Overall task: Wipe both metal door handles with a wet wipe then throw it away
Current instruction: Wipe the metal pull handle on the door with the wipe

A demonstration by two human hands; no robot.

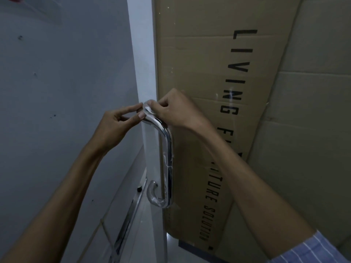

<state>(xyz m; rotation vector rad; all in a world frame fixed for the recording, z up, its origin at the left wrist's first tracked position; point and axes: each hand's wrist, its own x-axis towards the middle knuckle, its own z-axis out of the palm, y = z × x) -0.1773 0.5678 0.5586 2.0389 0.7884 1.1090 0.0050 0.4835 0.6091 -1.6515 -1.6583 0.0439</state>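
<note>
Mid-frame, both hands, left (121, 118) and right (171, 111), pinch the wipe (147, 109) onto the handle (167, 149) top; next, drag it downward.

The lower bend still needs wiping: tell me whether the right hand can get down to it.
Probably yes. The right hand is at the top bend of the metal handle, and the straight bar down to the lower bend is bare, with nothing across it.

A chrome door handle (168, 154) stands upright (curved at both ends), with seemingly clear film (147, 109) at its top bend.
</note>
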